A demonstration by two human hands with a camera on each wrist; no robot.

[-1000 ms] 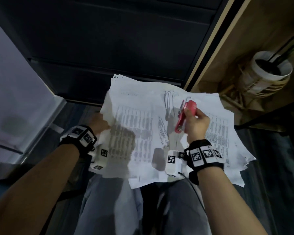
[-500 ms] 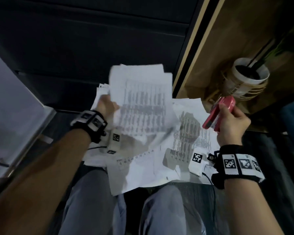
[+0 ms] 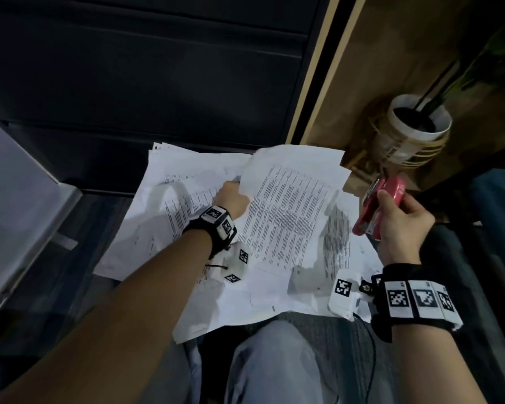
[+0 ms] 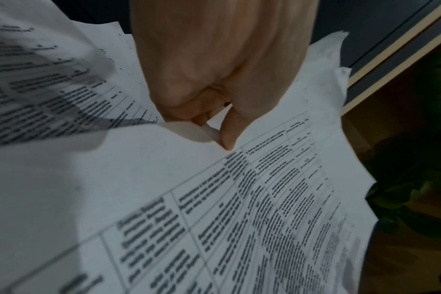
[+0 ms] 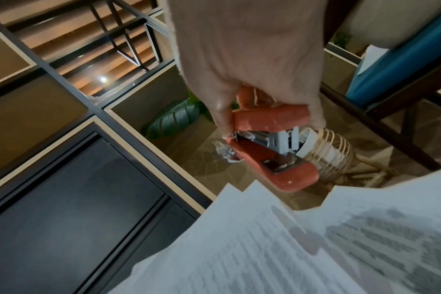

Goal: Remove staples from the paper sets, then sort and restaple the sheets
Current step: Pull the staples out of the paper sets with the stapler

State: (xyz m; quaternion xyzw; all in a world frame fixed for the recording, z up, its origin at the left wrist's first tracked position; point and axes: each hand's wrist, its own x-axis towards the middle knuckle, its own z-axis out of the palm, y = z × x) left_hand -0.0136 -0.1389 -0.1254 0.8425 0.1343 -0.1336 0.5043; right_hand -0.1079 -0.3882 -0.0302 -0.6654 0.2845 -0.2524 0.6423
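Note:
A loose pile of printed white sheets [image 3: 169, 217] lies across my lap. My left hand [image 3: 232, 198] pinches the left edge of one printed sheet [image 3: 292, 211] and holds it tilted above the pile; the left wrist view shows the thumb and fingers [image 4: 224, 137] curled on that sheet's edge [image 4: 164, 179]. My right hand [image 3: 400, 225] grips a red stapler [image 3: 376, 208] off the pile's right side, above the floor. In the right wrist view the stapler [image 5: 272, 147] points down with its metal mouth showing, just beyond the paper edge [image 5: 264, 238].
A dark cabinet front [image 3: 146, 71] with a light wood edge [image 3: 318, 68] stands ahead. A white pot in a wicker holder [image 3: 411, 132] sits on the brown floor at the right. A grey surface [image 3: 15, 185] is at the left. A blue object [image 5: 403, 59] is far right.
My left hand has swung the lifted sheet from upright over the pile's left to the right, tilted lower. My right hand with the stapler has drawn right, off the papers.

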